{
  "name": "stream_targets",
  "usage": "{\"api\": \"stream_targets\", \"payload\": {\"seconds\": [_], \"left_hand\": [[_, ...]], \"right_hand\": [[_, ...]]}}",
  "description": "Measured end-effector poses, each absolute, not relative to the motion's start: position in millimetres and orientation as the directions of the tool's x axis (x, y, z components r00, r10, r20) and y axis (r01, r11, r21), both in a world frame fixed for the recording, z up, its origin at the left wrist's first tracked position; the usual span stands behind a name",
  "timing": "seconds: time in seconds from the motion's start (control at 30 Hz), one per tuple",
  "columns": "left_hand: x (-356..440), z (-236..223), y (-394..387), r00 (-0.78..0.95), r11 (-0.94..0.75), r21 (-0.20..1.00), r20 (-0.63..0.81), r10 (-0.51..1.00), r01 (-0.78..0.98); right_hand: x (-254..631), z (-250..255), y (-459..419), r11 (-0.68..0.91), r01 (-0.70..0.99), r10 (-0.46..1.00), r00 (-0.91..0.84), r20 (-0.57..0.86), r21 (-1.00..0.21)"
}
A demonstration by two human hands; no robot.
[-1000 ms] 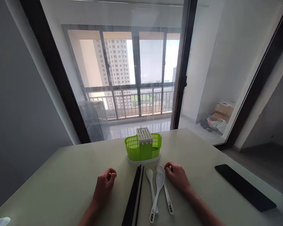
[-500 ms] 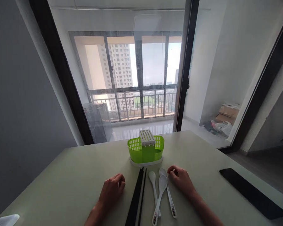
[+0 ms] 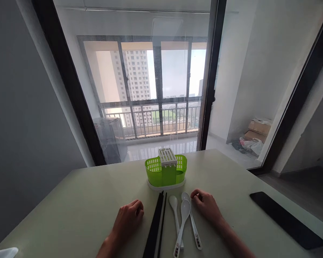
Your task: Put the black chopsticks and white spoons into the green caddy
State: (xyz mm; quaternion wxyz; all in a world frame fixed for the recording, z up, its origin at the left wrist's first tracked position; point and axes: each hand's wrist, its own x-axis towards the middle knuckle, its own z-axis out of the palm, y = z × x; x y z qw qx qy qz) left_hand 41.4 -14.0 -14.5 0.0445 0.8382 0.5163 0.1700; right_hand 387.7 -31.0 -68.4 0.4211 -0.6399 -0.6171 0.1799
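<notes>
My left hand (image 3: 129,215) rests on the table with its fingers curled in and nothing visible in them. Just to its right lie several black chopsticks (image 3: 154,224), bunched lengthwise, with one thin stick a little apart. Three white spoons lie beside them: a left spoon (image 3: 173,201), a middle spoon (image 3: 185,208) crossing over its handle, and a right spoon (image 3: 196,234). Close to the right spoon's bowl is my right hand (image 3: 206,205), loosely closed and holding nothing that I can see. Beyond the spoons stands a green utensil basket (image 3: 154,176) with a white slotted rack (image 3: 168,157) on top.
A long black flat object (image 3: 285,218) lies on the pale table (image 3: 97,190) at the right. Part of a white object (image 3: 6,252) shows at the near left corner. Past the table's far edge are a dark-framed glass door (image 3: 207,89) and cardboard boxes (image 3: 260,127).
</notes>
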Motion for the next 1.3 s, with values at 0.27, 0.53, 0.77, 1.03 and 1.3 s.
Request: {"api": "stream_targets", "payload": {"seconds": [0.27,0.53,0.77,1.03,1.3], "left_hand": [[43.4,-10.0,-16.5,0.42,-0.474,0.288,0.231,0.878,0.832],[46.0,-11.0,-19.7,0.449,-0.496,0.324,0.213,0.868,0.805],[50.3,-10.3,-25.2,0.518,-0.547,0.322,0.176,0.837,0.773],[49.8,-11.7,-21.7,0.533,-0.534,0.365,0.112,0.838,0.762],[47.2,-11.0,-19.4,0.527,-0.512,0.386,0.076,0.846,0.767]], "right_hand": [[387.2,-68.5,-31.0,0.114,0.649,0.942,0.171,0.29,-0.752],[386.3,-68.7,-32.5,0.118,0.65,0.945,0.159,0.286,-0.75],[386.6,-72.1,-31.7,0.113,0.652,0.945,0.163,0.284,-0.75],[387.2,-73.0,-31.7,0.117,0.653,0.942,0.165,0.292,-0.748],[387.0,-74.4,-31.1,0.121,0.659,0.943,0.158,0.294,-0.742]]}}
